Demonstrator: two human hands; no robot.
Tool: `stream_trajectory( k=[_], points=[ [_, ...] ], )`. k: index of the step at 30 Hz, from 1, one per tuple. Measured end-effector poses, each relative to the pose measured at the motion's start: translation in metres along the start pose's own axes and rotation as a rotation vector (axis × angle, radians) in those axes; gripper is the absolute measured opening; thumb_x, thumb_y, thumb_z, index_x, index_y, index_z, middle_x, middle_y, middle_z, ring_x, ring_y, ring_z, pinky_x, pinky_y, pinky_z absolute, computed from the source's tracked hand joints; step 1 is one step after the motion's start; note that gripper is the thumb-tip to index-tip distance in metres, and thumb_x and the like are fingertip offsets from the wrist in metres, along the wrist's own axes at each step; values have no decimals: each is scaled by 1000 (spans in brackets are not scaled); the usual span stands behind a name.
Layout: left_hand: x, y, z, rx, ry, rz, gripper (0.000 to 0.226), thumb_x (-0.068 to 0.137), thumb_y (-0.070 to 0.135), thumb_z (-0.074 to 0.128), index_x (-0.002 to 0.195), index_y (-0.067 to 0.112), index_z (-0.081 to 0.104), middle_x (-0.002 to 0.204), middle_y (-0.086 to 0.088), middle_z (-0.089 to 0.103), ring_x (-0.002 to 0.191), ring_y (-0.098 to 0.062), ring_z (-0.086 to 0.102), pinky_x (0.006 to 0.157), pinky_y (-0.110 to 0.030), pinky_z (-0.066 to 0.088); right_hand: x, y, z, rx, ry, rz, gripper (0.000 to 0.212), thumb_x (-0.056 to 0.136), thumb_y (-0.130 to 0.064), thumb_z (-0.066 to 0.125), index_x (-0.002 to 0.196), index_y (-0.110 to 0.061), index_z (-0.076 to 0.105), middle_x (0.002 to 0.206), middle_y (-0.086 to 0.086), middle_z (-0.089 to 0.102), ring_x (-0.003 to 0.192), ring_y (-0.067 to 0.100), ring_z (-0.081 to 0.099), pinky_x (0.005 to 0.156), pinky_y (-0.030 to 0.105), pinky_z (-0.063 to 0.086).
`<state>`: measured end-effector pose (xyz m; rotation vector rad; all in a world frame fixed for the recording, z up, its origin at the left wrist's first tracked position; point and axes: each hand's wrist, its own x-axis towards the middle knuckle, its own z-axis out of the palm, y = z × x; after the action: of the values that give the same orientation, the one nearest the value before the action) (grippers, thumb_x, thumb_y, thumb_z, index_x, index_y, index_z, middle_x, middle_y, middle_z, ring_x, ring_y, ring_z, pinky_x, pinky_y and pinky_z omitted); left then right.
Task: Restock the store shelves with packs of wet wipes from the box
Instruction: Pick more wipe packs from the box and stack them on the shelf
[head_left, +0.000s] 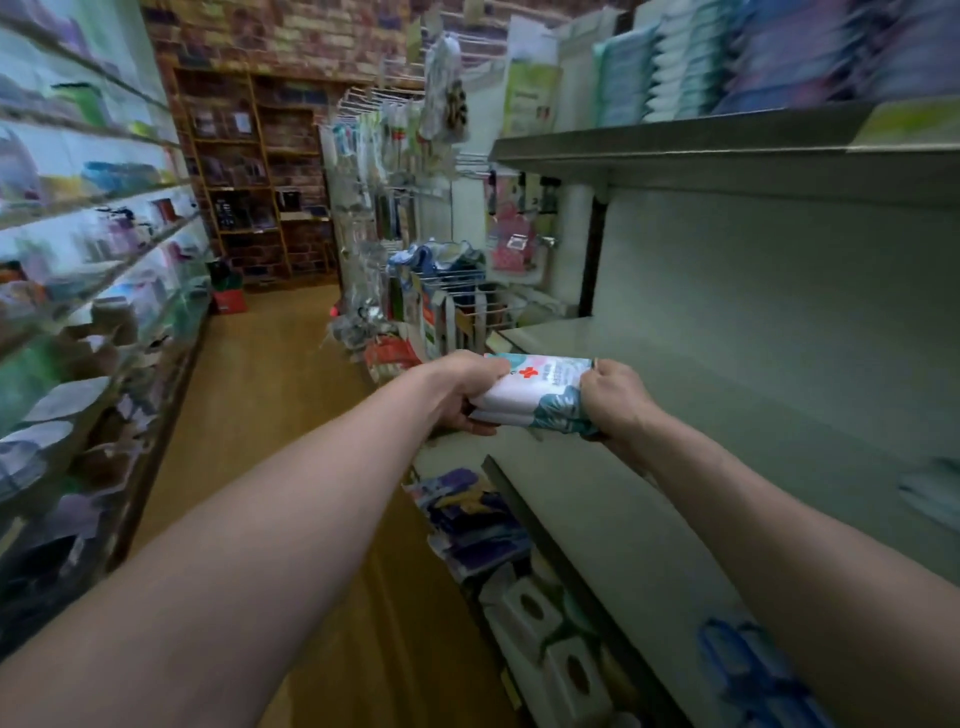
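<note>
While left hand and right hand clasp, two packs stack.

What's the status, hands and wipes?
Left hand and right hand both grip the wipes packs, one each end. Packs at the shelf front edge. Nothing visible in the way.

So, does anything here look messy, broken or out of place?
Nothing looks spilled or damaged. The left hand and right hand grip the wet wipe packs over the shelf, mostly bare beneath the packed upper shelf. Purple packs below look loosely piled, but blur hides detail.
</note>
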<state>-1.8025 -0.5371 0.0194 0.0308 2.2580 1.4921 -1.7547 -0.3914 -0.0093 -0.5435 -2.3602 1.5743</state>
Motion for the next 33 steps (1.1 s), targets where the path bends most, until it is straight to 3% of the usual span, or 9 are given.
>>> stream_trajectory(
  k=[3, 8, 11, 13, 15, 17, 23, 27, 33],
  points=[
    [12, 21, 32, 58, -61, 26, 23, 102, 30, 44, 99, 9, 54, 88, -10, 63, 76, -19, 60, 74, -32, 53, 10, 6, -33, -82, 84, 31, 29, 92, -4, 38, 112, 6, 56, 111, 27, 62, 98, 41, 62, 82, 47, 55],
    [39, 49, 78, 113, -137, 75, 22, 101, 29, 45, 97, 9, 56, 93, -13, 61, 70, -21, 59, 71, -35, 55, 22, 19, -78, -104, 200, 112, 28, 94, -9, 37, 109, 0, 59, 105, 23, 64, 88, 37, 65, 61, 37, 55],
    [55, 64, 100, 101, -206, 96, 23, 101, 28, 48, 90, 9, 55, 88, -12, 61, 68, -22, 59, 71, -37, 55, 30, 26, -98, -79, 259, 134, 27, 95, -8, 40, 114, 4, 54, 113, 26, 59, 99, 41, 62, 75, 47, 57],
    [63, 75, 115, 113, -263, 109, 26, 100, 31, 51, 85, 9, 54, 81, -11, 59, 65, -21, 57, 62, -35, 56, 35, 30, -112, -72, 308, 153, 27, 95, -8, 41, 115, 4, 53, 114, 25, 57, 101, 41, 61, 81, 51, 56],
    [70, 86, 129, 123, -321, 127, 23, 98, 33, 53, 92, 10, 54, 80, -10, 58, 63, -21, 57, 45, -31, 54, 41, 34, -125, -60, 357, 184, 28, 97, -11, 36, 115, 2, 53, 110, 22, 57, 97, 38, 61, 77, 47, 55],
    [79, 99, 142, 150, -361, 159, 23, 97, 32, 55, 92, 10, 53, 80, -10, 58, 62, -21, 57, 40, -29, 52, 48, 38, -138, -47, 419, 211, 29, 98, -12, 35, 116, 1, 52, 110, 21, 56, 95, 37, 61, 70, 43, 55],
    [98, 122, 174, 232, -536, 272, 22, 99, 30, 52, 102, 8, 51, 84, -10, 58, 69, -21, 58, 66, -34, 53, 53, 50, -163, -4, 562, 291, 29, 97, -9, 38, 118, 3, 53, 115, 25, 58, 95, 37, 61, 63, 38, 53],
    [100, 127, 204, 299, -638, 311, 23, 99, 30, 51, 104, 7, 50, 84, -12, 58, 70, -22, 58, 68, -34, 52, 44, 61, -180, 1, 645, 350, 26, 99, -8, 37, 116, 2, 53, 113, 23, 57, 85, 31, 59, 50, 27, 46],
    [90, 132, 255, 339, -758, 339, 24, 98, 30, 52, 100, 7, 52, 82, -13, 59, 68, -22, 59, 81, -39, 53, 19, 74, -219, -78, 739, 445, 14, 98, -9, 44, 101, 0, 54, 93, 17, 56, 71, 22, 56, 50, 25, 50]
  ],
)
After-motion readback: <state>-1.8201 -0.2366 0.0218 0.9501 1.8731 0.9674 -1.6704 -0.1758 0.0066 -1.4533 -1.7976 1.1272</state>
